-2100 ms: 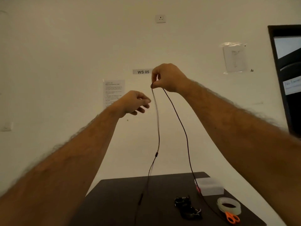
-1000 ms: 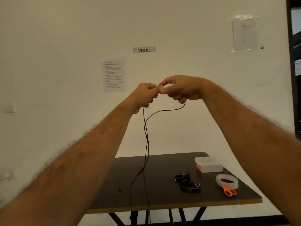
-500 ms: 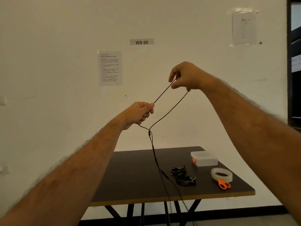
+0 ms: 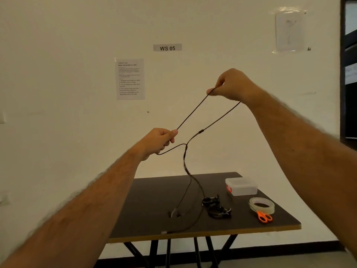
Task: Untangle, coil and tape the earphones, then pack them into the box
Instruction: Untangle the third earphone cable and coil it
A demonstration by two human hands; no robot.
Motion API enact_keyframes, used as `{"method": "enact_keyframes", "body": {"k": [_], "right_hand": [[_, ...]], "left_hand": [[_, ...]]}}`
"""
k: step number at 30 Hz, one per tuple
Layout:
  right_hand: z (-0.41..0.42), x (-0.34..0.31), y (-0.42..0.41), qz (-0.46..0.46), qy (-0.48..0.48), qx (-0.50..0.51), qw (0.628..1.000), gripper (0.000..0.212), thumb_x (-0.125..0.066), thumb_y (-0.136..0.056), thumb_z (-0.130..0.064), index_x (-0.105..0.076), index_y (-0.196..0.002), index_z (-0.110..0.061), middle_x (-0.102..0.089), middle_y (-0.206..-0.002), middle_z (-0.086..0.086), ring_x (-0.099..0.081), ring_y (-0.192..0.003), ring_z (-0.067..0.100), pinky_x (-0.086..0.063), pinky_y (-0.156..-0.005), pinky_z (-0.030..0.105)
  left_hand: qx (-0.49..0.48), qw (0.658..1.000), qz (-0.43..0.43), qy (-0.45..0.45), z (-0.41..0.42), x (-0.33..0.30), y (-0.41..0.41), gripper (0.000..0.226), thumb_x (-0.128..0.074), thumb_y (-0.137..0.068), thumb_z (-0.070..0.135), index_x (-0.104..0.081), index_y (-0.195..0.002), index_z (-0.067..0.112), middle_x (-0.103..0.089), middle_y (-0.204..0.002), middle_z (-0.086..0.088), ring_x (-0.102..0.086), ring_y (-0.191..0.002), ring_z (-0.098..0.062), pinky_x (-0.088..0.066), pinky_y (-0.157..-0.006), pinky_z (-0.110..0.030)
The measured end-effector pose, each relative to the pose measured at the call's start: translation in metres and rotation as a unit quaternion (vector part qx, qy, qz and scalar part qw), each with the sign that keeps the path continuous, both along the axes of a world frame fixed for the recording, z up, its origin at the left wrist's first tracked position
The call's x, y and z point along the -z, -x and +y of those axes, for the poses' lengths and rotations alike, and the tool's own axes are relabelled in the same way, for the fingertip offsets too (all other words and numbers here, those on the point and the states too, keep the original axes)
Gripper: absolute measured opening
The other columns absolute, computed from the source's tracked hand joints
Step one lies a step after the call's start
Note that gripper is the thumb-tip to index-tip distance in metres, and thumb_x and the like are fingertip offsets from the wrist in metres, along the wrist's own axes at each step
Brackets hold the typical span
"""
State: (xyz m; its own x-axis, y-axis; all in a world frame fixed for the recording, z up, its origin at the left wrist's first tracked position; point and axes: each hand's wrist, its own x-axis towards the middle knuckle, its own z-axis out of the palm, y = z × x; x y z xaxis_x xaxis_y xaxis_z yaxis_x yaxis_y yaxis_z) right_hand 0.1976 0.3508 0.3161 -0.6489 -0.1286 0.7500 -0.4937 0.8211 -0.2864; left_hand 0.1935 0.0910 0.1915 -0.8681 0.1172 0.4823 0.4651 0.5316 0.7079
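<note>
Above dark table [image 4: 146, 206] w/ box [image 4: 241, 186], left hand [image 4: 159, 140] & right hand [image 4: 232, 86] pinch earphones [image 4: 193, 115].

Hands: right hand [image 4: 232, 85] and left hand [image 4: 158, 141], pinched together a second ago, now apart; right high, left low.
Cable [image 4: 195, 111]: slack loop then, taut span between them now.
Tail end: swung in, lying on table [image 4: 146, 206].

1 box [image 4: 241, 186], 1 tape roll [image 4: 262, 205], 1 scissors [image 4: 264, 217], 1 table [image 4: 146, 200], 2 earphone sets [image 4: 216, 208].
</note>
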Motion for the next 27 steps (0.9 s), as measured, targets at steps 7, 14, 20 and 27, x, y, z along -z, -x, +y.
{"method": "enact_keyframes", "body": {"k": [7, 14, 20, 27], "right_hand": [[-0.003, 0.004, -0.006, -0.072, 0.126, -0.184, 0.972, 0.018, -0.058, -0.098, -0.024, -0.065, -0.092, -0.009, -0.06, -0.063, 0.003, -0.061, -0.051, 0.017, -0.059, -0.069, 0.042], [0.01, 0.002, 0.007, -0.137, 0.049, -0.11, 0.983, 0.033, -0.075, -0.084, -0.041, -0.067, -0.089, -0.009, -0.052, -0.064, 0.001, -0.044, -0.054, 0.015, -0.034, -0.051, 0.025], [0.013, 0.011, 0.009, 0.045, -0.18, 0.146, 0.972, 0.046, -0.074, -0.072, -0.063, -0.069, -0.084, -0.019, -0.067, -0.085, 0.0, -0.06, -0.083, 0.021, -0.041, -0.069, 0.032], [0.015, 0.017, 0.019, -0.192, 0.159, -0.15, 0.957, 0.029, -0.062, -0.096, -0.03, -0.068, -0.103, -0.002, -0.046, -0.045, -0.013, -0.034, -0.048, 0.011, -0.053, -0.051, 0.03]], "left_hand": [[-0.04, 0.998, -0.01, 0.037, -0.006, 0.001, -0.001, 0.047, -0.051, -0.096, 0.053, -0.057, -0.073, 0.013, -0.043, -0.062, 0.004, -0.032, -0.054, -0.011, -0.03, -0.051, -0.023], [-0.05, 0.996, -0.015, 0.065, -0.011, 0.012, 0.005, 0.053, -0.048, -0.095, 0.057, -0.047, -0.062, 0.016, -0.042, -0.057, 0.005, -0.03, -0.051, -0.01, -0.031, -0.05, -0.022], [-0.07, 0.995, -0.02, 0.064, -0.014, 0.021, 0.012, 0.052, -0.05, -0.095, 0.056, -0.05, -0.064, 0.014, -0.044, -0.063, 0.002, -0.031, -0.054, -0.012, -0.032, -0.051, -0.022], [-0.073, 0.995, -0.021, 0.07, -0.017, 0.021, 0.011, 0.054, -0.048, -0.095, 0.057, -0.046, -0.063, 0.014, -0.043, -0.062, 0.0, -0.031, -0.053, -0.012, -0.032, -0.05, -0.022]]}}
